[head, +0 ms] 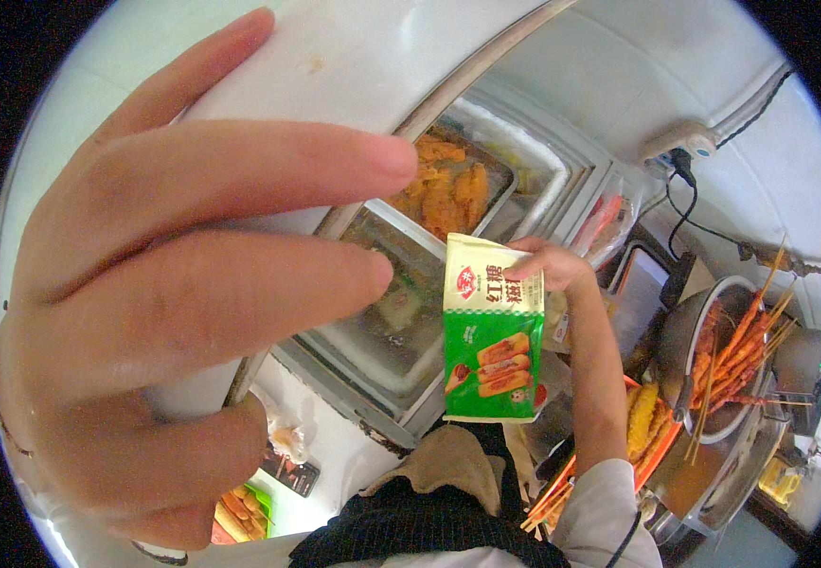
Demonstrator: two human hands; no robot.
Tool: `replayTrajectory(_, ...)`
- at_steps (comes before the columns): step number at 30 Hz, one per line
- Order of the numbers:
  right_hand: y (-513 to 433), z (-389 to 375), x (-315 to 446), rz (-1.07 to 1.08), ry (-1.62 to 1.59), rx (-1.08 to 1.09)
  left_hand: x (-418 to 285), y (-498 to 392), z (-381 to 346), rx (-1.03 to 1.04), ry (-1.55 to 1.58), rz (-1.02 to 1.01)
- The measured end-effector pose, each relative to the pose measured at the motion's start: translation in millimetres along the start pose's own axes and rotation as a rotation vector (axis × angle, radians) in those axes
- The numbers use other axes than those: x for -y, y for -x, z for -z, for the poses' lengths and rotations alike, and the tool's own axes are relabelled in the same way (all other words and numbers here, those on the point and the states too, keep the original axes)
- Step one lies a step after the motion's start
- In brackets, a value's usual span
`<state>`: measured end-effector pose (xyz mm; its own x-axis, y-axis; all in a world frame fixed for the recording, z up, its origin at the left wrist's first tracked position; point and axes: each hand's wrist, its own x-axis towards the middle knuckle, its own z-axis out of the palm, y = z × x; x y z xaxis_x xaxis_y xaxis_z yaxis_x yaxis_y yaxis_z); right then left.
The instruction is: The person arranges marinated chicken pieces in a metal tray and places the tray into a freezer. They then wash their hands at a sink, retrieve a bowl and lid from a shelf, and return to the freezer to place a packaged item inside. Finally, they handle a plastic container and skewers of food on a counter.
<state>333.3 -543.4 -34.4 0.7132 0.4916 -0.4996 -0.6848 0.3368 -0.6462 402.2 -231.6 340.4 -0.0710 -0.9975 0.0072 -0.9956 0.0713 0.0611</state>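
My left hand (148,305) looms large at the left, close to the camera, with its fingers spread and nothing visible in them. It overlaps a white panel with a brownish edge (446,89), seemingly a raised freezer lid; contact between them is unclear. My right hand (556,266) grips the upper corner of a green and cream food packet (493,366). Writing and a picture of browned snack sticks cover the packet. Behind it, the chest freezer (375,419) stands uncovered. Orange-coated food pieces (457,188) lie inside on a metal tray (506,195).
Right of my arm, a metal pot (673,341) holds several skewers (737,348). Fried food (641,419) sits in an orange tray (666,444). A power strip (680,145) with a black cable is on the wall. At lower left lie a phone (300,477) and a green tray (263,500).
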Motion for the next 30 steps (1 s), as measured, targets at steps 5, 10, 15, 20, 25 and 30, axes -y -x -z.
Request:
replayTrajectory(5, -2, -12, -4, -0.044, 0.020, 0.103, 2, -12, 11, 0.143, -0.015, -0.053)
replayTrajectory(10, -26, -50, -29, -0.203, 0.202, 0.217, 2, -14, 14, 0.159, 0.029, -0.052)
replayTrajectory(15, -30, -58, -9, -0.138, 0.359, 0.276, 1, -5, 8, 0.069, -0.008, 0.025)
replayTrajectory(20, -13, -43, 62, 0.415, -0.191, -0.075, -2, -10, -5, -0.076, 0.004, 0.077)
replayTrajectory(25, -63, -95, 54, 0.867, -0.292, -0.044, -8, -18, -8, -0.114, -0.001, 0.133)
replayTrajectory(30, -148, -142, -6, 1.018, -0.071, -0.478, 11, -3, -2, -0.044, 0.039, -0.025)
